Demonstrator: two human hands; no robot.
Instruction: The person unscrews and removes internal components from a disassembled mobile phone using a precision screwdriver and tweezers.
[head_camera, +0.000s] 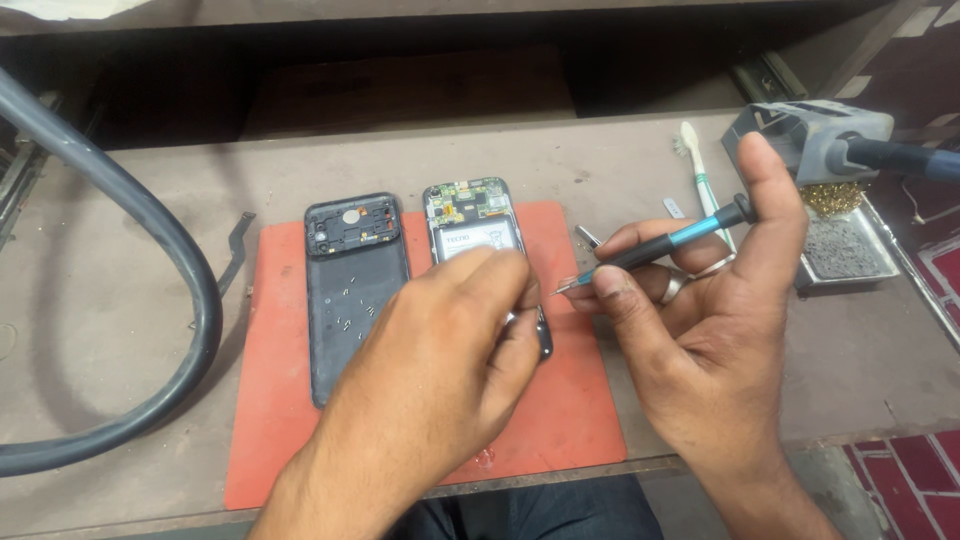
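I see one workbench (120, 250) carrying one thick grey hose (150, 225) that loops across its left side. One orange mat (275, 400) lies at the centre of the bench. On the mat are two phone parts, side by side and just apart: one dark back cover (345, 300), inner face up, with several small screws (352, 308) lying loose inside it, too small to count exactly, and one opened phone (470, 215) with its circuit board exposed at the top. My left hand (440, 350) rests over the lower part of the opened phone, fingers curled down onto it and hiding most of the body; I cannot tell what the fingertips grip. My right hand (700, 320) pinches one slim screwdriver (660, 250) with a blue and black shaft between thumb and fingers, its tip pointing left toward the left hand. Behind the right hand stand one soldering-iron stand (850, 240) with a brass wool pad, and one white and green toothbrush (700, 170).
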